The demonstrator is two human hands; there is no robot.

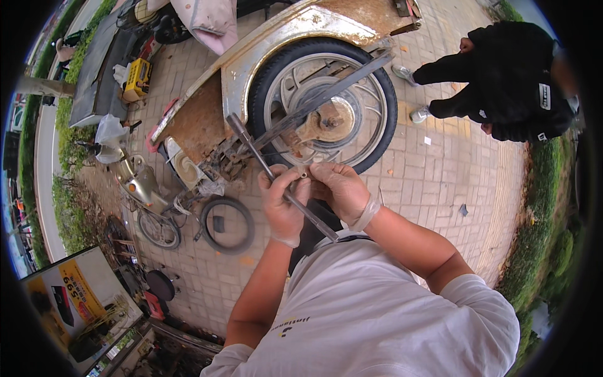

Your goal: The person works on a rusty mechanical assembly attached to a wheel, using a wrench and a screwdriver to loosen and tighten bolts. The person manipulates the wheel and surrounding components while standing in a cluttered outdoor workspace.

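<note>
My left hand [282, 204], in a thin see-through glove, is closed round a long metal socket wrench [259, 154] that slants across my front. My right hand [342, 188], gloved alike, is closed with its fingertips pinched against the left ones. Between the fingertips of both hands shows a small round metal nut [304, 175]; how much each hand grips it is partly hidden. Just beyond my hands is a black-tyred wheel [383, 100] with a dirty hub [330, 122], crossed by a dark metal bar [339, 88]. A rusty, silver vehicle body [235, 81] surrounds the wheel's upper side.
A person in black [502, 81] stands at the far right on the brick paving [440, 188]. At left lie a loose tyre [245, 235] and a gold scooter [141, 182]. A yellow box [137, 80] stands farther back. A signboard [81, 301] is at lower left.
</note>
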